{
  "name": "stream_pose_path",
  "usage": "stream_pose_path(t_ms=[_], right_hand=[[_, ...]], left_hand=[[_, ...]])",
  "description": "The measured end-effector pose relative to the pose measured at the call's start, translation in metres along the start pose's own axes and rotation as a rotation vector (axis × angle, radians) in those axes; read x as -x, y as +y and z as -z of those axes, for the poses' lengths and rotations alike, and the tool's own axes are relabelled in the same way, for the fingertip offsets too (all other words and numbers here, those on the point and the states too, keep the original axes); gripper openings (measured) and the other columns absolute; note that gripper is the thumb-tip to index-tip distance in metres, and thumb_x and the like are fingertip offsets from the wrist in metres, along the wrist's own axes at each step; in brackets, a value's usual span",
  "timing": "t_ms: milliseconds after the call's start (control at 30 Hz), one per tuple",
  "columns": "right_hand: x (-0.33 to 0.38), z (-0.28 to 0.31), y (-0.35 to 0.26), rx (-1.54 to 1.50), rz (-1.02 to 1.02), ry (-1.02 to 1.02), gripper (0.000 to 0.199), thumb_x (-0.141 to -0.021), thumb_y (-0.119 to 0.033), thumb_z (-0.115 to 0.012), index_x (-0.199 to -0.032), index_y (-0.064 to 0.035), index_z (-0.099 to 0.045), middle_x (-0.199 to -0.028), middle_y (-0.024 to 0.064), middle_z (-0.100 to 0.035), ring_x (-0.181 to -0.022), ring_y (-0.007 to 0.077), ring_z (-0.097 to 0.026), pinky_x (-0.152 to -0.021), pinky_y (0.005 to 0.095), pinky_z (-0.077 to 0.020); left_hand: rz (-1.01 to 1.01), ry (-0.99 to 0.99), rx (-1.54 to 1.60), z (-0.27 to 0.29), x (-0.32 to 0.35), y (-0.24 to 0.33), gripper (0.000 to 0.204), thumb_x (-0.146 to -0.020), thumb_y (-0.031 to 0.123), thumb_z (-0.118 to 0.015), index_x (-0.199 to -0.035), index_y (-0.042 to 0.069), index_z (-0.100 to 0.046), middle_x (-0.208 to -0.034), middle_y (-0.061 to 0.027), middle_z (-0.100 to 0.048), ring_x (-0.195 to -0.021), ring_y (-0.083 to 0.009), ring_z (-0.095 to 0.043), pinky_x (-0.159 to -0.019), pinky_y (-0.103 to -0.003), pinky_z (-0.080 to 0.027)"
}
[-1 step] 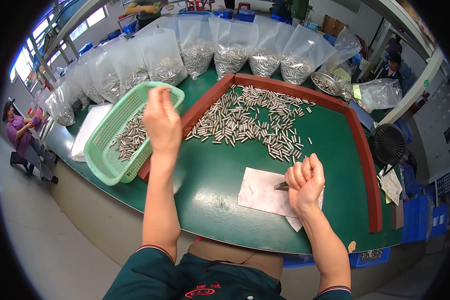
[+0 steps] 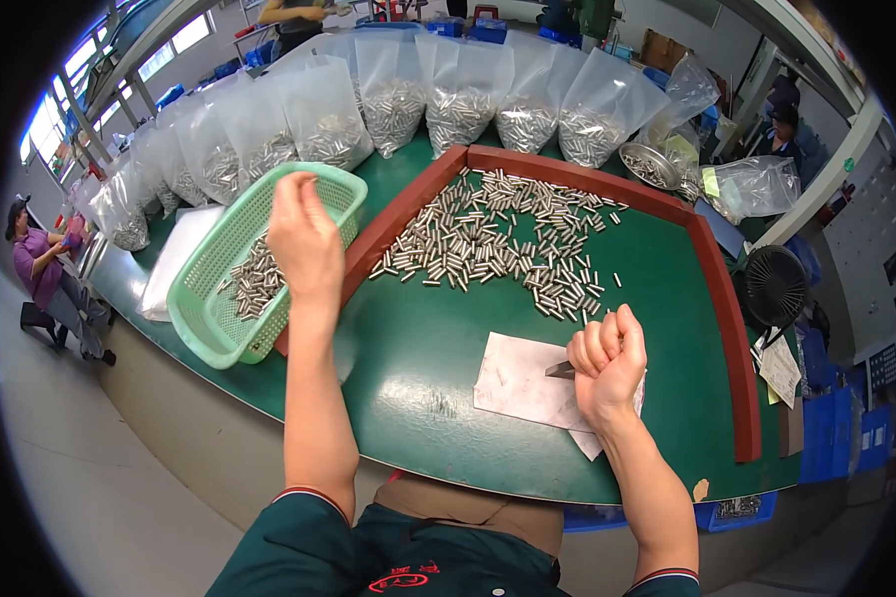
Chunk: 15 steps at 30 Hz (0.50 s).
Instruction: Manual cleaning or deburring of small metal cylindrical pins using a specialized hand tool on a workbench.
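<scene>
Our right hand clenches a metal tool, our left hand, grasp unclear, curls over the plastic basket, while rails likely corral pins.

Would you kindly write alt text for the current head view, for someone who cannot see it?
A person's left hand is over a green basket of small metal pins, while the right hand grips a flat grey piece over pale paper on a green table. More pins lie inside a reddish frame, with clear bags of metal parts lined up behind.
</scene>
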State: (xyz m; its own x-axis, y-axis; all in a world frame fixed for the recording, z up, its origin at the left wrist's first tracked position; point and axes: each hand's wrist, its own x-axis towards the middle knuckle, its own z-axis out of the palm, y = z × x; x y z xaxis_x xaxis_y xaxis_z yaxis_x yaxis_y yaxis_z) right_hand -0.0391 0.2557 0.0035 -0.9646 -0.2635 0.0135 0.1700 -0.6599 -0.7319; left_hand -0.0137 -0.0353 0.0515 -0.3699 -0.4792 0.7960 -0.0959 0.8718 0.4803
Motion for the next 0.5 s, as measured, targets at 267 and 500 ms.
stream_pose_path(t_ms=[267, 500], right_hand=[[0.031, -0.037, -0.044, 0.407, 0.762, -0.421, 0.027, -0.077, -0.002, -0.044, -0.054, -0.0055, -0.029, -0.047, -0.0011, -0.029, -0.041, 0.0108, -0.021, -0.041, 0.0257, -0.0157], [0.09, -0.075, -0.117, 0.386, 1.238, -0.672, 0.039, -0.089, -0.043, -0.04, -0.12, -0.0193, -0.046, -0.057, -0.0063, -0.031, -0.05, 0.0068, -0.024, -0.052, 0.0245, -0.0193]], left_hand=[[-0.161, -0.2, -0.315, -0.012, 0.023, -0.008, 0.037, -0.073, 0.016, -0.063, -0.106, 0.005, -0.052, -0.119, -0.0149, -0.042, -0.12, -0.0317, -0.032, -0.096, -0.058, -0.017], [-0.252, -0.337, -0.152, -0.034, 0.044, 0.019, 0.034, -0.07, 0.013, -0.064, -0.101, 0.006, -0.054, -0.115, -0.0128, -0.044, -0.119, -0.0301, -0.032, -0.097, -0.056, -0.016]])
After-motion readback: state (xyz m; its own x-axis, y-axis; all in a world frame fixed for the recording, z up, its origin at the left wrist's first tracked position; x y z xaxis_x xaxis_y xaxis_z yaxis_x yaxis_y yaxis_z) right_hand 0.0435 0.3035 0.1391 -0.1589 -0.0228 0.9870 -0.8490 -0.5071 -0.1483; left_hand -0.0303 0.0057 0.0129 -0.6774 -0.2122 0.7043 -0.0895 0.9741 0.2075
